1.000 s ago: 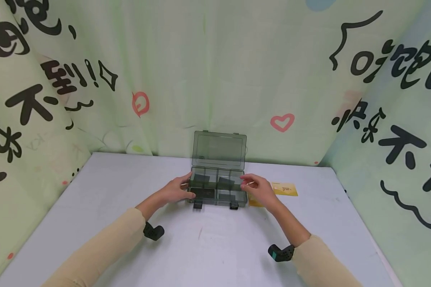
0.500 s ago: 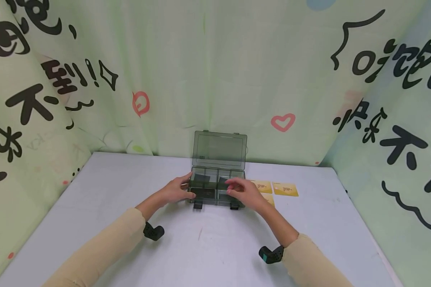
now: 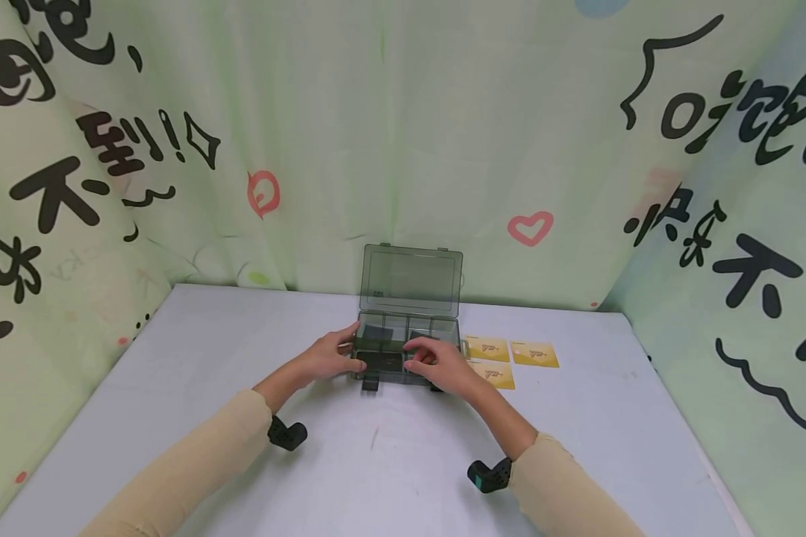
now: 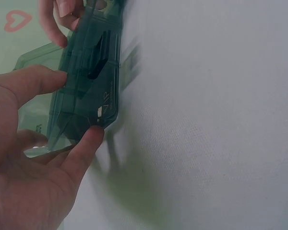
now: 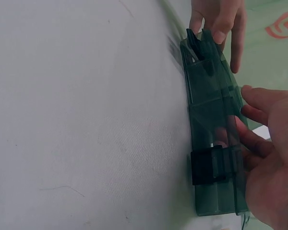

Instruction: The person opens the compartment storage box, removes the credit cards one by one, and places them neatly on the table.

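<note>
A dark translucent compartment box (image 3: pixel 395 322) stands on the table with its lid (image 3: pixel 411 280) raised against the curtain. At its left end my left hand (image 3: pixel 325 358) grips the box, thumb at the upper edge and a fingertip low at the corner (image 4: pixel 81 132) in the left wrist view. Over the right half hovers my right hand (image 3: pixel 443 365), thumb and forefinger slightly apart, nothing visible between them. Its fingertips point toward the front left compartment, which holds a blackish piece (image 3: pixel 381 362). Behind that lies another dark piece (image 3: pixel 378 335). The right hand partly covers the right compartments.
Three yellow cards lie right of the box: one beside it (image 3: pixel 488 348), one farther right (image 3: pixel 534 354), one in front (image 3: pixel 495 375). Black latches (image 3: pixel 370 384) stick out along the box's front. A printed curtain (image 3: pixel 416 134) closes off the table's back.
My right hand has moved left from the box's right edge to over its compartments, uncovering the yellow cards. The left hand has kept its grip on the left end.
</note>
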Demonstrator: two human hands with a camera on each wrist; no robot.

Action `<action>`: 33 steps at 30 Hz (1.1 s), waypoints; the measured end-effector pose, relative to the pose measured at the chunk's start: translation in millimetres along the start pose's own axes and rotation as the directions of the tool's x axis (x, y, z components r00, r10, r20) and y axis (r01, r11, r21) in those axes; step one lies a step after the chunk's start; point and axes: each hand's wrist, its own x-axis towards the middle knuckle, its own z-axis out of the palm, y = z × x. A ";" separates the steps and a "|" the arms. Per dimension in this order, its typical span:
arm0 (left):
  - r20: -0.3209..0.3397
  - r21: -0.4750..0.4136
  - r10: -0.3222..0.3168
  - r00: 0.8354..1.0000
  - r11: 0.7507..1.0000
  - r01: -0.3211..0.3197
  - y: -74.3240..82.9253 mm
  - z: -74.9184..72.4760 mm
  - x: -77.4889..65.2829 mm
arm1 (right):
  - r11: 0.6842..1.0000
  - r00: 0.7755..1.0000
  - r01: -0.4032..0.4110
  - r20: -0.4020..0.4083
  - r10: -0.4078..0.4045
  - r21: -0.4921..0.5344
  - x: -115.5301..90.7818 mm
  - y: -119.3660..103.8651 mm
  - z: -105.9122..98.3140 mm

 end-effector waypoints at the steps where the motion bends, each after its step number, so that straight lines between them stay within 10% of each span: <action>1: -0.001 0.001 0.001 1.000 1.000 -0.001 0.1 -0.3 -0.3 | 1.000 1.000 -0.004 0.004 0.004 -0.006 0.7 -0.6 0.7; 33: 0.011 -0.001 0.010 1.000 1.000 -0.010 -0.9 -1.1 0.5 | 0.978 0.994 -0.083 0.051 0.095 -0.194 21.1 -10.7 17.9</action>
